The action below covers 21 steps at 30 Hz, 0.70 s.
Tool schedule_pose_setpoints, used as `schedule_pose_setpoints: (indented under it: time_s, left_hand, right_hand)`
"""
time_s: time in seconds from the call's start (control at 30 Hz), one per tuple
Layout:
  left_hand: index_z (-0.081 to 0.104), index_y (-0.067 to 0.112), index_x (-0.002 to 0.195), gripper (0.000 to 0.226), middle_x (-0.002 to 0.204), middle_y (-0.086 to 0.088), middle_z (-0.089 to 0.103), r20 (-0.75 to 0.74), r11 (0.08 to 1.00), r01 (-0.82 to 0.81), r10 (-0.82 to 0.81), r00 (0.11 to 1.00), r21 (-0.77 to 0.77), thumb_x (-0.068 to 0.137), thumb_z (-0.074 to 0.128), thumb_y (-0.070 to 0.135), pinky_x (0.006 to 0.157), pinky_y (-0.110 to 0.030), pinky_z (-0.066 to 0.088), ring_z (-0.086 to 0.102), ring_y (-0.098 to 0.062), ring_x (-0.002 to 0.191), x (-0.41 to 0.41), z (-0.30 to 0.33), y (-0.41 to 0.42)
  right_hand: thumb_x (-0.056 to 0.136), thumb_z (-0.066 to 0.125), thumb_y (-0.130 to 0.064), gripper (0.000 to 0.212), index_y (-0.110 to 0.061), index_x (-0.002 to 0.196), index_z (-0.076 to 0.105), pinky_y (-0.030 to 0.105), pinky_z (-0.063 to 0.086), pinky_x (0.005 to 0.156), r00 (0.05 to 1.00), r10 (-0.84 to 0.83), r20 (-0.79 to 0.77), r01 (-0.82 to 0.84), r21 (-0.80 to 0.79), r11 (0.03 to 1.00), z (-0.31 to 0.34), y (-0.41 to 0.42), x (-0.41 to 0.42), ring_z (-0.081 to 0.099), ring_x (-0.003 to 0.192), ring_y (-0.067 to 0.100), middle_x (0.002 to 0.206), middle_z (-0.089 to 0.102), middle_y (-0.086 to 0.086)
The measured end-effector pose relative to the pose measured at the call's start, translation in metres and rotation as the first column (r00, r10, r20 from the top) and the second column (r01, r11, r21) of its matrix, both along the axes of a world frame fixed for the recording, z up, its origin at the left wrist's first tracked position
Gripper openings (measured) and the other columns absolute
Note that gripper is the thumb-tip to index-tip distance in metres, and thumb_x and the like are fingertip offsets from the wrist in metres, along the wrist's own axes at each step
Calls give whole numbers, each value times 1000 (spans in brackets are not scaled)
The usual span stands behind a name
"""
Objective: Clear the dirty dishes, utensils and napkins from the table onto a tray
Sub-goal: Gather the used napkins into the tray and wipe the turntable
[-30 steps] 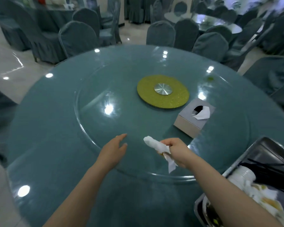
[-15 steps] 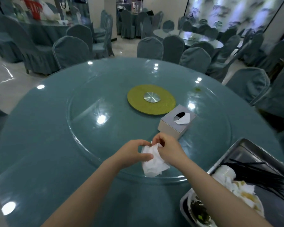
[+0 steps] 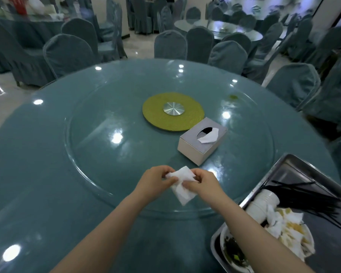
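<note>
Napkin, white and crumpled, held above the near part of the worktop, over the near rim of the glass turntable. Left hand pinches its left side, fingers curled onto the paper; right hand pinches the right side, fingers clamped on it too. Lower corner of napkin hangs free between the wrists.

No readable writing or brand anywhere; tissue box is plain silver-grey, one tissue poking from its slot, sits just far-right of the hands on the turntable. Yellow-green disc with metal hub at turntable centre, just beyond the box.

Metal tray at near right, lying over the worktop edge area, holds black chopsticks, white cup on its side, bowl with greens, used napkins heaped.

Small green smear far right on worktop. Left half of worktop is open surface with light glare. Covered chairs ring the far edge.
</note>
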<state>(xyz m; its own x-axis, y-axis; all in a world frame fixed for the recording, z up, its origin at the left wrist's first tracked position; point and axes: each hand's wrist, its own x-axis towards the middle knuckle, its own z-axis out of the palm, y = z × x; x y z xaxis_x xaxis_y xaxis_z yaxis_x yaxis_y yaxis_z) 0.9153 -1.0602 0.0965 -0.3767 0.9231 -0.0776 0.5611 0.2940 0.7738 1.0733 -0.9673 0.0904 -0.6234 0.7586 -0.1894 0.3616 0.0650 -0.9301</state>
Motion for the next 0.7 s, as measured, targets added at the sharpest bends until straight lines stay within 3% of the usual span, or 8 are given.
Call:
schedule_pose_setpoints:
  time_s: [0.13,0.27,0.33,0.43,0.53,0.7]
  left_hand:
    - [62,22,114,25,104,9,68,72,998,-40,43,996,-50,89,62,25,89,-24,46,62,-5,101,1,-18,13]
    - [58,20,122,32,116,6,65,47,992,-51,57,997,-114,90,60,24,97,-28,44,59,-8,110,-5,-41,21]
    - [58,19,122,33,119,4,65,41,990,-53,59,997,-133,90,61,22,99,-28,43,59,-9,112,-7,-51,23]
    - [57,16,125,35,123,2,63,34,986,-38,45,998,-162,90,61,21,99,-22,40,58,-9,115,-12,-64,25]
    - [56,16,125,36,124,3,62,24,980,-46,52,998,-193,90,61,20,97,-18,37,56,-8,116,-19,-75,22]
    - [58,16,124,37,122,3,63,54,977,-53,66,996,-208,88,62,15,96,-16,37,57,-7,113,-28,-88,19]
  right_hand:
    - [73,66,-8,16,-19,70,55,15,35,48,975,-197,100,191,58,980,-26,26,13,45,52,2,62,51,-11]
    - [78,58,-11,7,-12,83,54,22,36,52,907,-274,319,219,198,955,-54,60,34,53,66,12,75,58,-4]
    - [83,52,-10,11,-12,93,49,28,36,56,851,-260,455,153,259,954,-66,77,42,53,72,21,82,58,2]
    - [83,46,-4,18,-15,94,38,31,34,60,744,-211,635,-75,392,917,-83,92,48,49,70,28,83,52,5]
    - [82,47,0,28,-11,108,42,30,37,63,618,-158,771,-325,433,841,-98,88,48,59,90,30,102,59,8]
    - [81,45,4,50,-12,127,36,32,40,61,627,-123,769,-389,445,806,-111,73,41,54,95,27,111,53,7]
